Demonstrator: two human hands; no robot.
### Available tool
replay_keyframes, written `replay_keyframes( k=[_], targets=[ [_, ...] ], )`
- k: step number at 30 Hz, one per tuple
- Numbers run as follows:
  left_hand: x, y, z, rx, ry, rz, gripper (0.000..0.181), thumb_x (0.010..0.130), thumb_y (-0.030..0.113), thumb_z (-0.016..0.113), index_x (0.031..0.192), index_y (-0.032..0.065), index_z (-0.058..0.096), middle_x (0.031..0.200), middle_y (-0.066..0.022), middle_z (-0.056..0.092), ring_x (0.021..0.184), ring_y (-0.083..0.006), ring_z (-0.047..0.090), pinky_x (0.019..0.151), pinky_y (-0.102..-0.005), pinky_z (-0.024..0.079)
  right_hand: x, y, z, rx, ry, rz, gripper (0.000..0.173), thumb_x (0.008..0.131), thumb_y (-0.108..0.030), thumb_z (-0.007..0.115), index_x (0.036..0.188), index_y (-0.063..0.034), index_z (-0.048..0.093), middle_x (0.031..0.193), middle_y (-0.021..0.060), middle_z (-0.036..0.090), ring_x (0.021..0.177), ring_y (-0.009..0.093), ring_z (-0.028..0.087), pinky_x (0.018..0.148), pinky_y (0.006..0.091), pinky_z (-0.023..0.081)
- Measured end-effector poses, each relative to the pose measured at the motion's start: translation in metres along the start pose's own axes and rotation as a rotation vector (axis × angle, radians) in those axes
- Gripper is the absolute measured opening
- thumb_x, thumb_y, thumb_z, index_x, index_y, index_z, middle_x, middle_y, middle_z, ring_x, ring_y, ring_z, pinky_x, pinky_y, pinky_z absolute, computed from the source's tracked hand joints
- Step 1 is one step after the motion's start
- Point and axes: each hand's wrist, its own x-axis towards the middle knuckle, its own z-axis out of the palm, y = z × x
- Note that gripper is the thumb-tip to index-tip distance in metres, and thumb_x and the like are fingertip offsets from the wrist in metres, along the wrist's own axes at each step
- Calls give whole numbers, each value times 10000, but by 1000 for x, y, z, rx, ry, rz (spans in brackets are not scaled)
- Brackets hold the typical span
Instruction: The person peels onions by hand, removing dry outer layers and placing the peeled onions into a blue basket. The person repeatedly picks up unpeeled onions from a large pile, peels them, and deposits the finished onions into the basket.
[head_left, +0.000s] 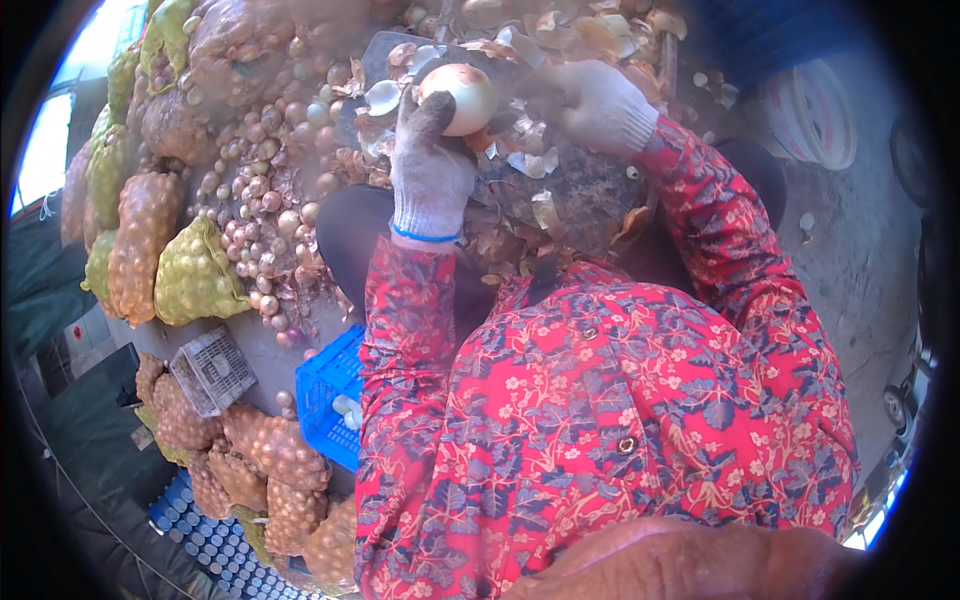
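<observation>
A large onion (466, 101), mostly pale with brownish dry skin near its top, sits in my left hand (435, 161). The glove on that hand is white knit with a dirt-darkened thumb and a blue cuff edge. To the right of the onion is my right hand (589, 109), also gloved. Its fingers are blurred, so whether they hold anything cannot be made out. Beneath both hands, loose onion skins (536, 161) are strewn over a dark work surface (585, 199) in front of my body.
Many loose onions (259, 202) lie heaped on the left, beside filled mesh sacks (196, 274). A blue plastic crate (319, 409) holding pale onions stands by my left elbow. Farther left is a grey crate (214, 371). At the right stands a white bucket (814, 116).
</observation>
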Motion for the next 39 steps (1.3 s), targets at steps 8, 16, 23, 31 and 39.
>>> replay_keyframes(
  k=[8,16,23,31,39],
  targets=[
    [2,2,0,-47,89,-1,407,955,206,674,1315,53,561,1161,-127,668,901,-239,656,624,-314,479,-7,-10,13,-309,86,-60,358,896,-280,685,1210,-112,715,868,174,734,806,345,732,714,447,596],
    [-2,2,15,55,-119,14,552,856,81,725,1358,7,509,1218,-224,651,945,-347,719,766,-473,661,9,6,13,731,-37,384,208,991,-189,630,1118,-71,744,716,68,685,489,114,598,399,275,458],
    [0,0,6,175,-53,-57,610,860,108,761,1385,4,467,1226,-192,623,915,-308,720,667,-410,661,-4,1,-1,345,89,-77,217,964,-161,680,1149,-63,737,837,93,738,754,203,717,675,319,563],
    [-4,12,10,322,8,20,574,850,91,759,1344,-17,487,1053,-149,696,799,-211,724,491,-295,585,-13,3,-4,-185,-61,-91,287,890,-264,748,1138,-120,754,858,146,741,762,304,731,710,412,578],
    [-6,14,8,492,38,-88,641,817,71,755,1392,-17,486,1068,-137,706,769,-173,722,461,-249,542,-10,2,-5,-292,-89,-59,282,917,-252,703,1160,-117,749,777,132,730,690,284,728,626,403,583]
  ],
)
